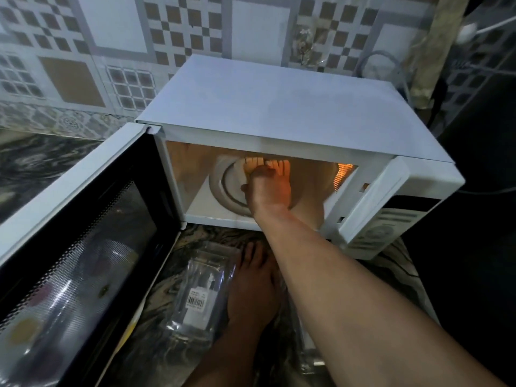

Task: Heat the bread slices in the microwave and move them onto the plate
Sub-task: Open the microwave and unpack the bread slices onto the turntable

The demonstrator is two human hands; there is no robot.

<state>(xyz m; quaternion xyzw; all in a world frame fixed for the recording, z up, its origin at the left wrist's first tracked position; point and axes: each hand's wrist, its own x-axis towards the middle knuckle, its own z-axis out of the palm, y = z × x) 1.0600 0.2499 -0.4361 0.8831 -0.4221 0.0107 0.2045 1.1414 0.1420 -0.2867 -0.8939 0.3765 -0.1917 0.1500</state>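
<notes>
The right forearm stretches into the open microwave [279, 107]. The right hand [268, 191] covers pale, orange-lit bread slices [252, 164] on the turntable [223, 188], and its fingers' grip cannot be told. The left hand [251, 280] lies flat, fingers together, on a plastic packet [201, 291]. The door [83, 219] hangs open at left.

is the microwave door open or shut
Open: the door stands swung out to the left, the lit inside shows, and the right hand reaches in over the glass tray.

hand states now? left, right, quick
Left hand: open, flat on the plastic bag on the counter.
Right hand: inside the microwave, over the turntable; grip cannot be told.
</notes>
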